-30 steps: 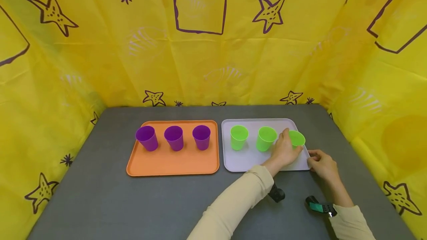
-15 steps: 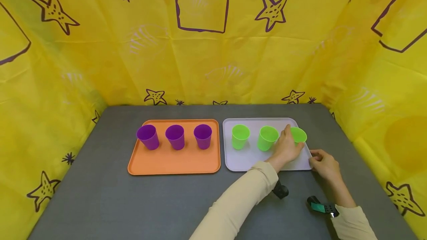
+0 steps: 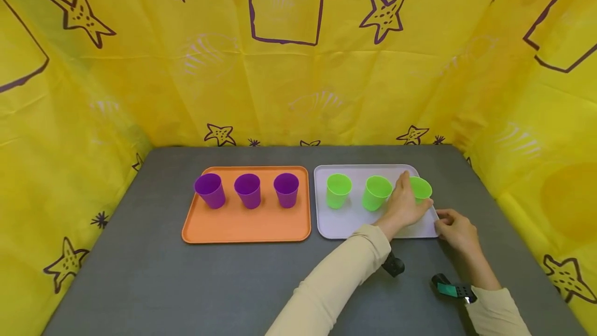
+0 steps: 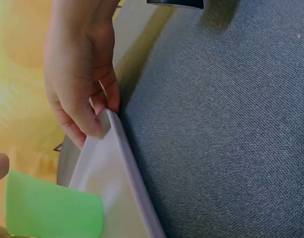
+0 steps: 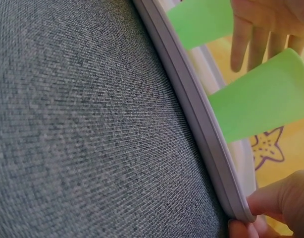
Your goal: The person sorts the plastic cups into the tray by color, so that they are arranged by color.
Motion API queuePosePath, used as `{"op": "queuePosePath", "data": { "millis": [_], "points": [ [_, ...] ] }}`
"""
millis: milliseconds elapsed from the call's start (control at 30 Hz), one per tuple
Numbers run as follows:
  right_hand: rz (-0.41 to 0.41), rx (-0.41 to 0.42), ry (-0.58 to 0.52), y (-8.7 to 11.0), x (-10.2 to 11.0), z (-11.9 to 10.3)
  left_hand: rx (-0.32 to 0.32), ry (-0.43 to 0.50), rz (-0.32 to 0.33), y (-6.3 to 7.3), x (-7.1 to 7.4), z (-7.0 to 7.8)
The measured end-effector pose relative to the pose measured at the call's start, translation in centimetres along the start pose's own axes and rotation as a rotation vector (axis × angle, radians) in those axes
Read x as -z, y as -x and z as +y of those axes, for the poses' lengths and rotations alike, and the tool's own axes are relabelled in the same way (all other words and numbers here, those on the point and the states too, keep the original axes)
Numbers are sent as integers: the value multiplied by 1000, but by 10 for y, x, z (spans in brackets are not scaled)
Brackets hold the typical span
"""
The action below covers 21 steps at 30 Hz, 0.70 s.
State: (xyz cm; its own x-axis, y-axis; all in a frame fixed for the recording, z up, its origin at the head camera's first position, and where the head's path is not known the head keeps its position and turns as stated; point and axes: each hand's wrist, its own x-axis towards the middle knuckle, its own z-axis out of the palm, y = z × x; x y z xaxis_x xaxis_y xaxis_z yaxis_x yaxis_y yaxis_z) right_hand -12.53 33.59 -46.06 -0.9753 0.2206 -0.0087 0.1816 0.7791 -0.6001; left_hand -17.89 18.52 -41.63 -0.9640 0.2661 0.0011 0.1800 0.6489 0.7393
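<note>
My left hand (image 3: pixel 403 202) stands at the rightmost green cup (image 3: pixel 421 189), fingers straight along its left side and thumb spread in front. That cup stands upright on the white tray (image 3: pixel 336 228); in the left wrist view the green cup (image 4: pixel 53 208) has parts of the hand at its rim. Two more green cups (image 3: pixel 338 191) (image 3: pixel 377 193) stand left of it, in one row. With thumb and fingers, my right hand (image 3: pixel 459 231) pinches the tray's near right corner. The right wrist view shows the thumb above the tray rim (image 5: pixel 211 144) and fingertips below.
An orange tray (image 3: pixel 247 227) lies just left of the white one. Three purple cups (image 3: pixel 211 191) (image 3: pixel 248 191) (image 3: pixel 286 190) stand along its back half. Yellow patterned cloth (image 3: pixel 289 77) rises behind and on both sides of the grey table (image 3: pixel 210 284).
The left hand has slid slightly away from me along the cup, and its thumb has spread wider. The right hand keeps its pinch on the tray corner. The whole view has shifted slightly.
</note>
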Motion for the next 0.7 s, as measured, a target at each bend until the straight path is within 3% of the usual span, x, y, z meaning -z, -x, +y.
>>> {"op": "queuePosePath", "data": {
  "millis": [233,700],
  "points": [
    [-9,-4,-4,-1,0,-3,-87,-39,8,4,8,4],
    [-14,18,11,0,4,1,-218,-97,-30,24,33,25]
  ]
}}
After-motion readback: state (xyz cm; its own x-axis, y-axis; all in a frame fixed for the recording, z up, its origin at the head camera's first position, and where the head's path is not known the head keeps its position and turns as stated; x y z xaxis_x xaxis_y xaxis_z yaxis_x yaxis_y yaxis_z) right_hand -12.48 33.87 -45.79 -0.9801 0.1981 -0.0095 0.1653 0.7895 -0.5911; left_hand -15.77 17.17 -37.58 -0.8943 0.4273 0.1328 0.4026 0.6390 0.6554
